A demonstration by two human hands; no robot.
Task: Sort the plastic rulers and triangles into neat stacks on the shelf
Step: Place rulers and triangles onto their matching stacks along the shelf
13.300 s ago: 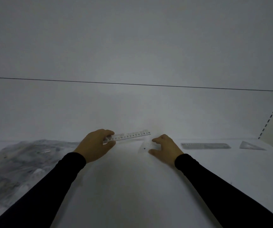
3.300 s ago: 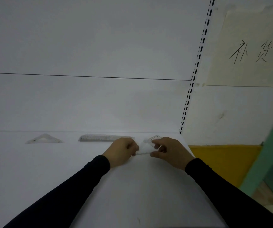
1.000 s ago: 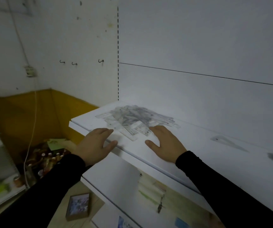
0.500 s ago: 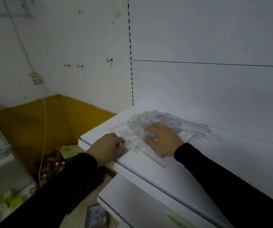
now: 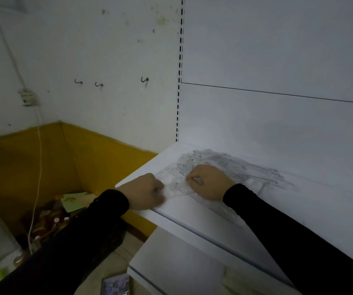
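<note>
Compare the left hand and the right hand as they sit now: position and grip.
The left hand sits at the shelf front edge beside the pile of rulers and triangles; the right hand lies farther back, on the pile. The left hand's fingers curl at one end of a clear piece; the right hand's pinch its other end. Both wear black sleeves.
</note>
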